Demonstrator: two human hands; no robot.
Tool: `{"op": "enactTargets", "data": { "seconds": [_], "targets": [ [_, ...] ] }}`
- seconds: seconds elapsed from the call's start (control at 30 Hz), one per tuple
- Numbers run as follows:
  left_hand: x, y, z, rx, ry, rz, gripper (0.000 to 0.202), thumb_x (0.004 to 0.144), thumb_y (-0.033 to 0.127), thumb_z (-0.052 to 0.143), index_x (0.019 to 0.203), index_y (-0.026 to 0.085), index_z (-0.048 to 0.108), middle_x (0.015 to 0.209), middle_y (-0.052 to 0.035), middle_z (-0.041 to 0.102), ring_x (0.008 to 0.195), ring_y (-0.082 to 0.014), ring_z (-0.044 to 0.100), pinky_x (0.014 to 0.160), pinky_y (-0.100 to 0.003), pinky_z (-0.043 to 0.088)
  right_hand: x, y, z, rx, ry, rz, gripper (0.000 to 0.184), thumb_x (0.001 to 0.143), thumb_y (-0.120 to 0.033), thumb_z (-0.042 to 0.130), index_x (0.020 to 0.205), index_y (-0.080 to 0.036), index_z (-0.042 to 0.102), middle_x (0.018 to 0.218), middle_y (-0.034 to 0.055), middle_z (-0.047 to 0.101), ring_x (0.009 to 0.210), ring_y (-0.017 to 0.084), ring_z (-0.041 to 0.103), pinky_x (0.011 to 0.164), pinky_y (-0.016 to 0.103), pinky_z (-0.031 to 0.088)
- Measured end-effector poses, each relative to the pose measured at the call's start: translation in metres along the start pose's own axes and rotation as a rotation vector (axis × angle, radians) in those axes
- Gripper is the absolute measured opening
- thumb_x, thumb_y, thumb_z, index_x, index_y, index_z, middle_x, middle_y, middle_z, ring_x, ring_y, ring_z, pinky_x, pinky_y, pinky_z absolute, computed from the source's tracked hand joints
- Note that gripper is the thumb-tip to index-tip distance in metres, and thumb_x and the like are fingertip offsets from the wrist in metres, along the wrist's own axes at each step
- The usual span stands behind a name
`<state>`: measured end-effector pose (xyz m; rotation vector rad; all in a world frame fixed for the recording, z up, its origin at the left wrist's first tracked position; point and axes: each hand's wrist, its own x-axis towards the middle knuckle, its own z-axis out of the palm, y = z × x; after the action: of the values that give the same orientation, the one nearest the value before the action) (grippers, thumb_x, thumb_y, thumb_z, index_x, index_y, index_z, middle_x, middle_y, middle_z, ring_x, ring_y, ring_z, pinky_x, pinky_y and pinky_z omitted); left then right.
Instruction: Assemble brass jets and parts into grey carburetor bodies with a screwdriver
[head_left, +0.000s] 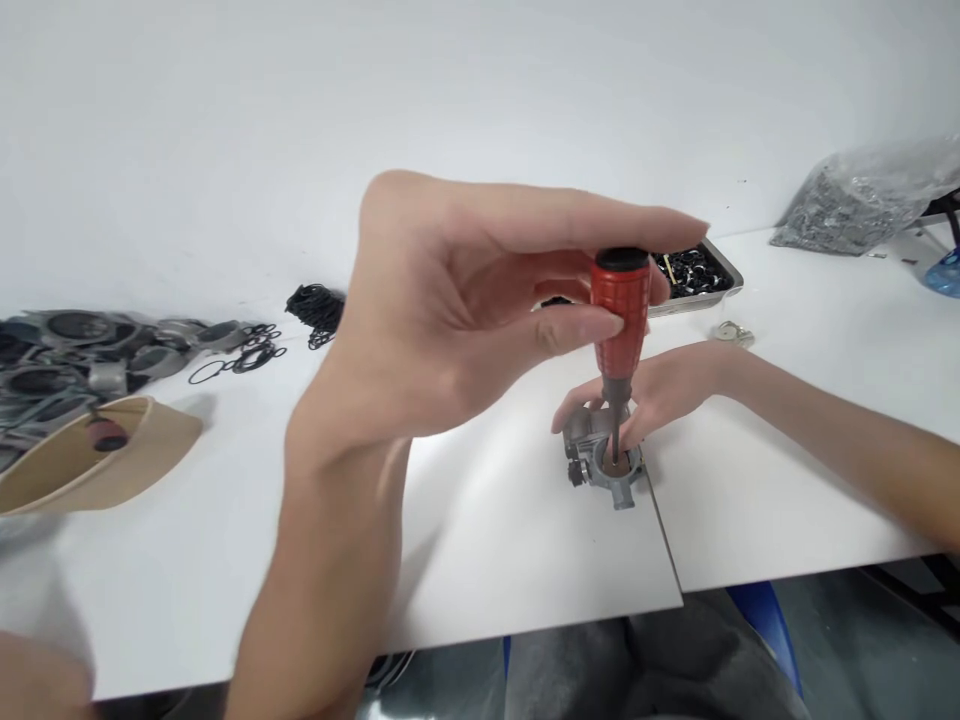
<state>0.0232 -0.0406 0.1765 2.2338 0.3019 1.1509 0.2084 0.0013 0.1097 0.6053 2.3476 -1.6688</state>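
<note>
In the head view, my left hand (480, 310) is closed around a screwdriver (624, 310) with a red handle and black cap. Its thumb presses on the side of the handle, and a finger stretches across the top. The screwdriver stands nearly upright, its dark shaft reaching down into the round bore of a grey cast-metal throttle body (621, 492). My right hand (660, 385) grips that part from behind and steadies it on the white table. The screwdriver's tip meets a brownish surface inside the bore; whether a screw is there is too small to tell.
Grey metal housings (75, 350) pile up at the left, beside black rubber rings (255, 352) and a beige container (142, 450) with another screwdriver. Behind stand a metal tray (701, 275) of small black parts and a plastic bag (847, 205). A blurred bit of skin (37, 670) shows lower left.
</note>
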Motion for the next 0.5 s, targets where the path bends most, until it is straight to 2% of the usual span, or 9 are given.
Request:
{"op": "enactTargets", "data": {
  "seconds": [0.1, 0.23, 0.43, 0.5],
  "targets": [
    [-0.005, 0.004, 0.001, 0.023, 0.077, -0.078, 0.033, 0.084, 0.015, 0.065, 0.116, 0.019, 0.069, 0.092, -0.0034, 0.071, 0.092, -0.0240, 0.069, 0.072, -0.037, 0.065, 0.000, 0.000, 0.000, -0.021, -0.003, 0.007, 0.060, 0.078, -0.020, 0.063, 0.136, -0.017, 0.049, 0.118, 0.0076, 0.065, 0.106, 0.022, 0.062, 0.091, 0.033, 0.048],
    [-0.010, 0.006, 0.003, -0.002, 0.201, -0.136, 0.050, 0.082, 0.048, 0.064, 0.126, 0.025, 0.062, 0.088, -0.0050, 0.070, 0.099, -0.0308, 0.068, 0.072, -0.043, 0.065, 0.001, 0.001, 0.000, -0.037, 0.037, -0.003, 0.058, 0.077, -0.021, 0.065, 0.133, -0.017, 0.052, 0.116, 0.0083, 0.066, 0.105, 0.022, 0.062, 0.088, 0.032, 0.049],
    [0.000, 0.015, 0.003, -0.070, 0.163, -0.131, 0.064, 0.082, 0.060, 0.057, 0.135, 0.024, 0.054, 0.086, -0.0069, 0.069, 0.100, -0.0328, 0.067, 0.074, -0.046, 0.064, 0.002, 0.000, 0.001, -0.018, 0.010, -0.024, 0.058, 0.079, -0.022, 0.064, 0.134, -0.013, 0.050, 0.111, 0.0090, 0.067, 0.101, 0.021, 0.063, 0.088, 0.030, 0.047],
    [0.008, 0.022, 0.005, -0.086, 0.128, -0.136, 0.064, 0.083, 0.061, 0.056, 0.135, 0.024, 0.054, 0.080, -0.0060, 0.068, 0.093, -0.0312, 0.070, 0.070, -0.044, 0.064, 0.001, -0.001, 0.000, -0.039, 0.015, -0.015, 0.058, 0.079, -0.023, 0.064, 0.135, -0.014, 0.050, 0.110, 0.0088, 0.067, 0.101, 0.021, 0.063, 0.088, 0.031, 0.047]
  ]
}}
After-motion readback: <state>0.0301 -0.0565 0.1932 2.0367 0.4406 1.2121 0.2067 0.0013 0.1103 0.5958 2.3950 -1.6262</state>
